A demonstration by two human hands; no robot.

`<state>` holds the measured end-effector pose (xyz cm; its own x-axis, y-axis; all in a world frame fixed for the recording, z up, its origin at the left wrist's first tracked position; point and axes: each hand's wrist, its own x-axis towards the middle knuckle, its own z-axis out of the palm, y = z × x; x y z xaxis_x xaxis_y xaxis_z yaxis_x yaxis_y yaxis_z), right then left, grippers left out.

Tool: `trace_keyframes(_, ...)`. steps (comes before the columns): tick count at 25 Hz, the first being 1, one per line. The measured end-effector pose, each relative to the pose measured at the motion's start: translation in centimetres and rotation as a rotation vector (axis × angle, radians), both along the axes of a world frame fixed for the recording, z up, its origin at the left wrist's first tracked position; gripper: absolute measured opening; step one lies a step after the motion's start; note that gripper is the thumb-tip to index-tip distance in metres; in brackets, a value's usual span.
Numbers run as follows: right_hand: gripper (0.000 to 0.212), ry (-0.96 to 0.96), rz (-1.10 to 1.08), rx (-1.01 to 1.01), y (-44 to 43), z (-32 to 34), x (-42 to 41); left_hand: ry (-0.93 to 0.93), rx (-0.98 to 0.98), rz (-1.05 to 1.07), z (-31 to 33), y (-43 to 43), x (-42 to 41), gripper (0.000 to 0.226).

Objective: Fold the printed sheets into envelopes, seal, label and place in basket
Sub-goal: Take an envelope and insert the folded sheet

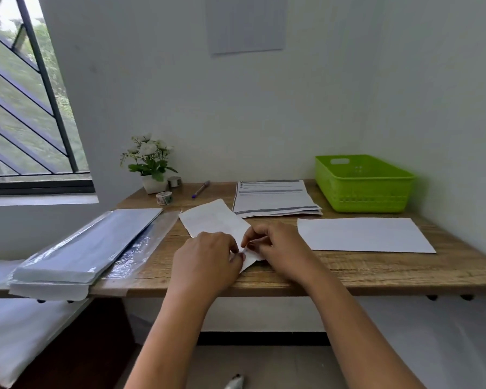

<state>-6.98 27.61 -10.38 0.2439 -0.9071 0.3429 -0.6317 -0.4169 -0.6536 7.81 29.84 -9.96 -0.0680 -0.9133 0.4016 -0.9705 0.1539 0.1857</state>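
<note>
At the middle of the desk's [348,268] near edge lies a white envelope [213,223], slanted, with its far end pointing toward the desk's back left and its near end under both hands. The left hand [208,256] has its fingers curled, pinching that near end. The right hand [278,248] pinches a thin pale edge there between thumb and fingertips. Whether that edge is the flap or a peel-off strip is too small to tell.

I judge this to be the sealing step. The envelope looks light and limp, and it creases easily, so it will slide on the wood unless one hand pins it. The best hold is probably at the flap end, close to the fold, with the flat body pressed down rather than lifted by a corner.

Right of it, toward the desk's right side, a plain white sheet or envelope [362,234] lies flat. Behind that, at the desk's back middle, sits a stack of printed sheets [272,200], and the green basket [368,197] stands in the back right corner, with nothing visible inside it from this angle. On the desk's left end a pack in clear plastic [90,245] overhangs the edge. Along the back left are a pen [201,189], a roll of tape [164,197] and a potted plant [149,161].
</note>
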Motion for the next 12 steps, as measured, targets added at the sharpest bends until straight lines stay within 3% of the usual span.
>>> trace_keyframes(5,0.017,-0.040,0.013,0.025,-0.6,0.6,0.3,-0.056,-0.082,-0.016,0.1,-1.1,-0.6,0.026)
trace_keyframes(7,0.024,0.000,-0.006,0.031,-0.8,0.4,0.2,-0.059,-0.057,-0.035,0.0,-1.7,-0.3,0.023)
trace_keyframes(9,0.033,0.059,-0.048,0.011,-0.9,-0.1,0.0,-0.008,-0.034,-0.060,-0.3,-2.1,0.0,0.020)
trace_keyframes(12,0.023,0.071,-0.108,-0.082,-0.8,-0.8,-0.1,0.089,-0.043,-0.071,-0.8,-2.5,0.5,0.019)
